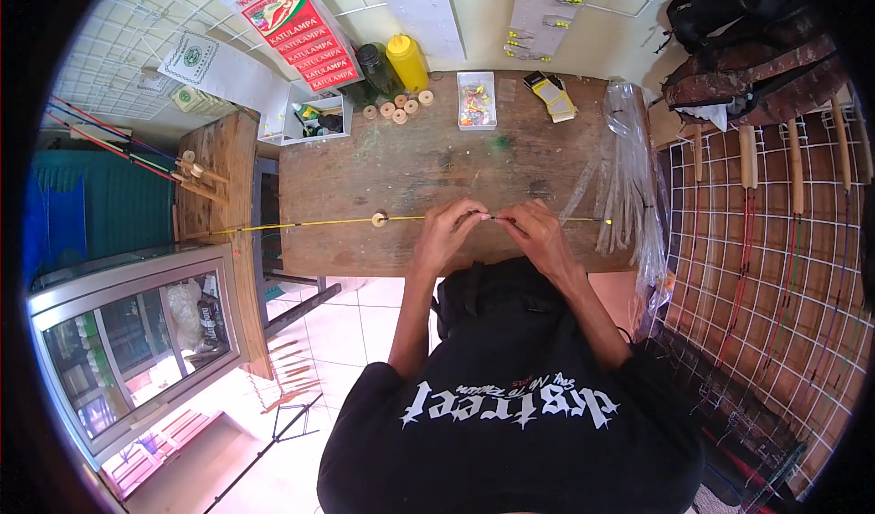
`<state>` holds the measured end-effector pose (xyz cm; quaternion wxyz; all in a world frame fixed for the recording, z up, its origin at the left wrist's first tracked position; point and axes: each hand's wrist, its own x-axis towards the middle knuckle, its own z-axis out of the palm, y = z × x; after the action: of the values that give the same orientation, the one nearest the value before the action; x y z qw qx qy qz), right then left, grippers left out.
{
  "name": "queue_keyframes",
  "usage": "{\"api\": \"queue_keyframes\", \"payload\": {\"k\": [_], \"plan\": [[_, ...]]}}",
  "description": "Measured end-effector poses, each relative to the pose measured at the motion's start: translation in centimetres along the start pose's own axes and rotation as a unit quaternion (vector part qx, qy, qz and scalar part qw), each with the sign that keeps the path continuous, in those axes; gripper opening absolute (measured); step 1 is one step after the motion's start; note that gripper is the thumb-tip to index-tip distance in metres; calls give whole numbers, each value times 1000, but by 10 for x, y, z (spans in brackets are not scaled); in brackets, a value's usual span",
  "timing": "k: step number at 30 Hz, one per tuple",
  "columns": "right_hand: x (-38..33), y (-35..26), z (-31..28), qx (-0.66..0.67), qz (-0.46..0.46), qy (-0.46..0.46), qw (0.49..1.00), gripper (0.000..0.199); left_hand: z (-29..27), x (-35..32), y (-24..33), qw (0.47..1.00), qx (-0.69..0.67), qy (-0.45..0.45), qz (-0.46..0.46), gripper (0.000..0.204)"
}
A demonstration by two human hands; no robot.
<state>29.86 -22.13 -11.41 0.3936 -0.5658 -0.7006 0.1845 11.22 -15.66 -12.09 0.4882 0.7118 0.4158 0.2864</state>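
A thin yellow fishing rod [319,222] with short dark bands lies crosswise along the near part of the wooden table. Both hands pinch it close together, just right of the table's middle. My left hand [448,226] has its thumb and fingers closed on the rod, and my right hand [540,231] grips it a little farther right. A small dark spot on the rod shows between the fingertips; its detail is too small to make out. Left of my hands, a round pale wooden piece [379,220] sits at the rod. A yellow-green tip [609,222] marks its right end.
Several wooden spools [399,116], a yellow squeeze bottle [406,63] and a white box of small colourful parts [477,101] stand at the back. Clear plastic sleeves [629,168] hang over the table's right edge. A glass cabinet [146,332] stands at the left.
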Motion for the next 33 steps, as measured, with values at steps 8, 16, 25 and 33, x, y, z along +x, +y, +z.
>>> {"api": "queue_keyframes", "payload": {"k": [8, 16, 25, 33], "plan": [[2, 0, -2, 37, 59, -24, 997, 14, -10, -2, 5, 993, 63, -51, 84, 17], [2, 0, -2, 62, 90, -21, 994, 15, -6, -3, -9, 983, 85, -48, 155, 14], [0, 0, 0, 59, 108, -28, 992, 14, 0, -4, -15, 985, 72, -35, 150, 12], [-2, 0, 1, 67, 116, -22, 991, 13, 2, -3, -2, 985, 122, -48, 114, 13]]}}
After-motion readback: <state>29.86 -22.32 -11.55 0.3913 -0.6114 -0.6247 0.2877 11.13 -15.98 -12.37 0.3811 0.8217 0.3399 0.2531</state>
